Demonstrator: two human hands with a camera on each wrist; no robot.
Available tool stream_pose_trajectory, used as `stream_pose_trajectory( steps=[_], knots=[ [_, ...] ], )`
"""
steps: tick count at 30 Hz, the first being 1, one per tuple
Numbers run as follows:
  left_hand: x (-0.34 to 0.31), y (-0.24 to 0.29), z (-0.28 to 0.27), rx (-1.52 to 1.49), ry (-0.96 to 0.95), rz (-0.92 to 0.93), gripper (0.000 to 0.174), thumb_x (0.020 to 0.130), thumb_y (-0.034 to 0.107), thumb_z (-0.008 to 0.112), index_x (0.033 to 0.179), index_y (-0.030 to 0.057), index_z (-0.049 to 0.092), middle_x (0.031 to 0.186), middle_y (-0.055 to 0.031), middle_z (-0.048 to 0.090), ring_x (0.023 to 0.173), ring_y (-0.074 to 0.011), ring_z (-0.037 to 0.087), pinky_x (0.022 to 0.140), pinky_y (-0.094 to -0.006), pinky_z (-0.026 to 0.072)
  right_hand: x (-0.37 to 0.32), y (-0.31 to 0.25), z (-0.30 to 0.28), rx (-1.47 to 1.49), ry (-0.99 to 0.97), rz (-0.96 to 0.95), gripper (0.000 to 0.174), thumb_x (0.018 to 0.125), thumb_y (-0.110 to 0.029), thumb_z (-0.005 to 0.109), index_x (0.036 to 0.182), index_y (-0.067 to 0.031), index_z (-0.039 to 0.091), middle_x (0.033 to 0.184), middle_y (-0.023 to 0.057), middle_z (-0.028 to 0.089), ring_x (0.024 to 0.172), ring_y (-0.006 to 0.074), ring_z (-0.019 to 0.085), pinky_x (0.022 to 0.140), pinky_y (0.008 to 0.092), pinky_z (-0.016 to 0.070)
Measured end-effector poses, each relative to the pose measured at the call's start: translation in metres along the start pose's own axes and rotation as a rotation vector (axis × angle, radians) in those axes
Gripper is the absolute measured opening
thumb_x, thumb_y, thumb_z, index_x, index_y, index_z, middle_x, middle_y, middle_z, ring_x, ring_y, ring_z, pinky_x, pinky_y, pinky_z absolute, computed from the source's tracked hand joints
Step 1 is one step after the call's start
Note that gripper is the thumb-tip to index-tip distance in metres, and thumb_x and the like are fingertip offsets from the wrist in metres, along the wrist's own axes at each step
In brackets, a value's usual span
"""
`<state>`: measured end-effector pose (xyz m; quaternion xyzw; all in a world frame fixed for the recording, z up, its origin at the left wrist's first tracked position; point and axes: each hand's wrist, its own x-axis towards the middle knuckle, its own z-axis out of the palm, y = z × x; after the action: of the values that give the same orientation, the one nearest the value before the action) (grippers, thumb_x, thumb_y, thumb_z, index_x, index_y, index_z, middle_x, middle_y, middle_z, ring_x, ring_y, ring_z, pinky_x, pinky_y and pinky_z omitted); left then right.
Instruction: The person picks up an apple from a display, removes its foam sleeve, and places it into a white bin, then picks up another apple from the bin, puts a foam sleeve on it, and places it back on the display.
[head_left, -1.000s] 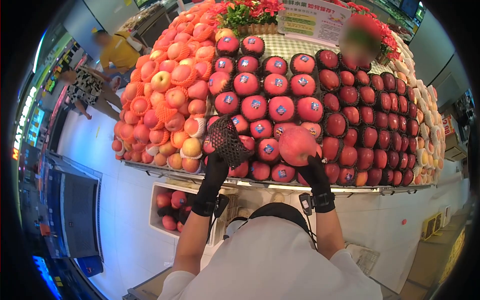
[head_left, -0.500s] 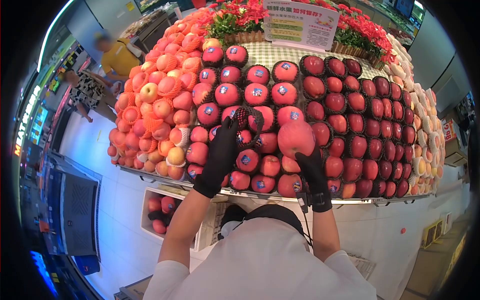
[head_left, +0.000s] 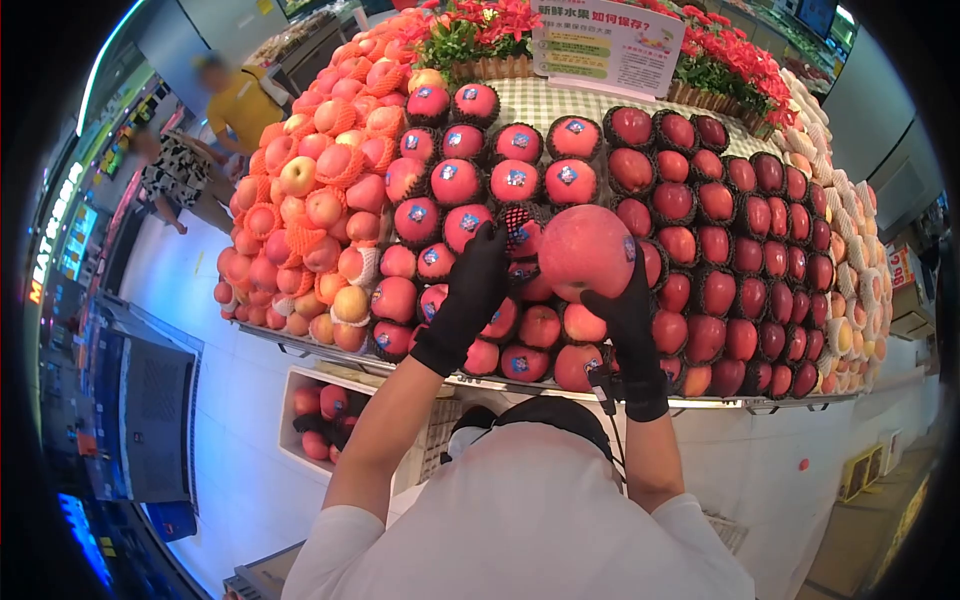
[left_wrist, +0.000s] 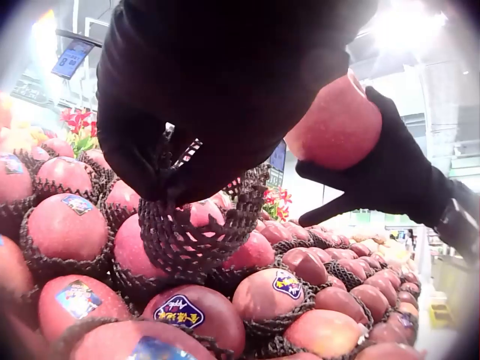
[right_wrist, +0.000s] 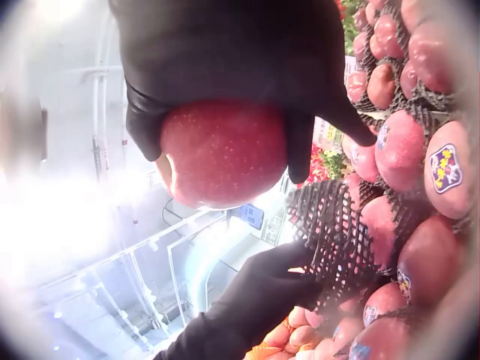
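Note:
My right hand (head_left: 628, 325), in a black glove, grips a large red apple (head_left: 586, 250) above the front of the fruit stand. In the right wrist view the fingers curl round that bare apple (right_wrist: 225, 157). To its left, my gloved left hand (head_left: 476, 285) pinches the edge of a black foam net sleeve (left_wrist: 199, 240). The sleeve hangs open in the left wrist view, just over stickered red apples (left_wrist: 69, 227) seated in similar black nets. Seen from the right wrist, the net (right_wrist: 334, 232) sits below and beside the held apple.
Apples in orange nets (head_left: 325, 210) are heaped at the left, dark red apples (head_left: 711, 250) in rows at the right. A sign (head_left: 610, 45) and red flowers (head_left: 735, 65) stand behind. A white crate (head_left: 292, 425) with apples is below the stand. Two people are at the far left.
My left hand has moved forward and right with the net sleeve, coming closer to the apple. The right hand has kept hold of the apple and raised it slightly.

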<state>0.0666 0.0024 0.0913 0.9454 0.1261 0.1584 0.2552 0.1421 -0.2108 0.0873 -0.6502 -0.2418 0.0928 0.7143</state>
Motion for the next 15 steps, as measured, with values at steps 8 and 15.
stream_pose_trajectory(
  steps=[8,15],
  knots=[
    [-0.006,0.005,0.014,-1.390,-0.105,-0.027,0.055,0.086,0.001,0.065,0.138,0.0020,0.046,0.136,-0.0131,0.053,0.125,-0.0218,0.053,0.102,-0.0368,0.0448,0.007,-0.011,0.034,0.038,-0.124,-0.155,0.100,0.060,-0.013,0.091,0.141,-0.0044,0.033,0.134,0.0144,0.050,0.122,0.0251,0.054,0.102,0.0399,0.0471],
    [-0.024,-0.016,0.006,-0.841,-0.015,0.198,0.060,0.090,0.005,0.064,0.145,0.0054,0.041,0.141,-0.0103,0.051,0.119,-0.0175,0.054,0.099,-0.0342,0.0446,0.012,0.001,0.032,-0.017,-0.171,-0.168,0.097,0.058,-0.013,0.092,0.138,-0.0037,0.037,0.131,0.0137,0.051,0.121,0.0239,0.053,0.103,0.0410,0.0461]
  ],
)
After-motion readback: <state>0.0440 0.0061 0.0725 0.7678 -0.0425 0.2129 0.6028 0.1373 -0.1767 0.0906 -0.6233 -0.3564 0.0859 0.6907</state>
